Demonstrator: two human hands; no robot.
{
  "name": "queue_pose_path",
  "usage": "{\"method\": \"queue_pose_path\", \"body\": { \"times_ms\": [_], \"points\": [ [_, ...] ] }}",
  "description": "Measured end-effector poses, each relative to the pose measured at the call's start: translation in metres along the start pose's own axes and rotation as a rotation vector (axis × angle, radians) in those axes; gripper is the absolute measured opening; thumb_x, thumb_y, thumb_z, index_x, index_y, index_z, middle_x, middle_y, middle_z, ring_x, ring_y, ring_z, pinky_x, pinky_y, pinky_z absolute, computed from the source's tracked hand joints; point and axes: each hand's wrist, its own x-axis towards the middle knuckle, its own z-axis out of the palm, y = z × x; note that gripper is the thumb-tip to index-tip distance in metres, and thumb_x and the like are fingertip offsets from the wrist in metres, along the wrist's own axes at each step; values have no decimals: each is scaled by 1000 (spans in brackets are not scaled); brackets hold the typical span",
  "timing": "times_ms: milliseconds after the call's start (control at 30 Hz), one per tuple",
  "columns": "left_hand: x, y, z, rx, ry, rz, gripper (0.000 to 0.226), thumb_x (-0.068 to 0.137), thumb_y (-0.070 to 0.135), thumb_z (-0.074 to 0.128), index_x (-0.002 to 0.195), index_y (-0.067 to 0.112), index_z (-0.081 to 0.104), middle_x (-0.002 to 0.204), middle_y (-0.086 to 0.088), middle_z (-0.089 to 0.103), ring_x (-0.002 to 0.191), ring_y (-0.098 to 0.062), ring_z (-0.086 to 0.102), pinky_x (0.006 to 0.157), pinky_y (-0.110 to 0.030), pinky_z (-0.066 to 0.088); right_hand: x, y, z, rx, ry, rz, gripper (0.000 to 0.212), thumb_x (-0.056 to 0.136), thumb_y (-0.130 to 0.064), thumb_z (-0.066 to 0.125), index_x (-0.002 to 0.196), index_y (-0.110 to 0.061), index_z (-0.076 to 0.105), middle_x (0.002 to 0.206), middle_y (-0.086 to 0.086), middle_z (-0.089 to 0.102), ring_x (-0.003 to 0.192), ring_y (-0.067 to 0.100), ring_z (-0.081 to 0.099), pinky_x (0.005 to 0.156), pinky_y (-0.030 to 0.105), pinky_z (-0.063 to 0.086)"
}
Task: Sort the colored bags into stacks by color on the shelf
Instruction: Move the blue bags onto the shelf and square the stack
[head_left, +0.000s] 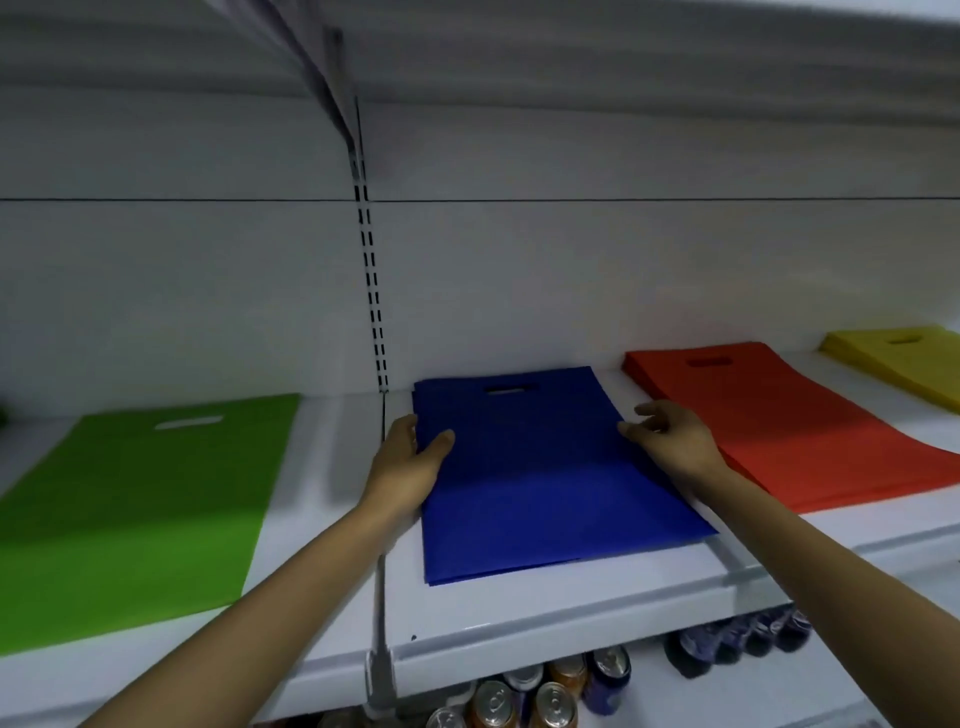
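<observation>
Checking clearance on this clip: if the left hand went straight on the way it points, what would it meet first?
Probably the back panel, near the slotted upright. The left hand holds the left edge of the blue stack, pointing rearward; nothing else shows ahead, though depth is unclear.

Our bare left forearm (291, 587) and bare right forearm (831, 577) run slim and uncovered to our bare left hand (410, 462) and bare right hand (670, 441)
</observation>
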Motion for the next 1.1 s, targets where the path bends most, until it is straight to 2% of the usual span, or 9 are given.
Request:
{"method": "queue_pose_path", "body": {
  "times_ms": [100,200,433,533,600,700,900,1033,1100],
  "points": [
    [2,-3,9,14,39,4,63,93,38,58,147,22,30,150,1,36,131,-19,44,105,-32,40,3,5,1,49,9,-55,42,92,-32,61,129,-12,55,120,9,60,98,19,55,85,34,47],
    [1,-6,10,-1,70,16,61,92,41,59,146,23,35,148,4,40,130,-19,45,109,-42,40,12,3,4,20,-38,-76,41,93,-34,59,129,-13,57,122,8,61,104,21,57,90,37,49],
    [-2,-4,13,55,89,19,66,89,48,60,145,25,36,149,2,39,132,-19,44,108,-42,41,16,2,11,-99,-101,-164,38,96,-36,52,128,-17,59,130,3,60,111,19,57,87,30,43],
    [-17,0,11,375,41,137,78,84,56,61,149,28,28,154,4,28,141,-17,30,114,-31,28,5,-3,3,111,-155,-126,39,94,-36,57,128,-15,58,127,3,59,98,13,57,80,27,44],
    [-35,0,4,640,-25,233,94,72,68,62,150,31,23,159,3,15,146,-13,17,111,-24,20,-9,0,-8,173,-197,-150,49,87,-44,65,127,-17,57,129,0,58,103,11,57,85,27,46],
    [-61,-3,-4,906,-139,202,118,52,87,58,150,36,16,161,0,6,147,-15,12,114,-31,23,-38,11,-24,59,-282,-234,76,71,-61,71,135,-24,51,132,-10,48,119,6,46,96,26,40],
    [-81,-14,-3,997,-163,211,134,38,97,49,151,36,12,160,5,11,147,-12,10,117,-30,16,-77,21,-42,-80,-388,-316,114,36,-86,66,139,-48,35,143,-22,30,130,-2,31,104,23,33],
    [-84,-11,1,954,-72,199,112,55,81,60,150,35,22,160,3,15,145,-14,17,115,-32,22,-80,24,-45,-18,-347,-333,90,56,-67,76,135,-44,41,137,-24,39,124,-3,38,87,4,35],
    [-83,-10,3,953,-47,186,113,53,78,61,149,33,24,158,2,20,144,-15,21,114,-33,24,-78,26,-42,4,-306,-335,83,64,-58,79,136,-35,46,136,-21,42,122,-2,41,87,6,36]
  ]
}}
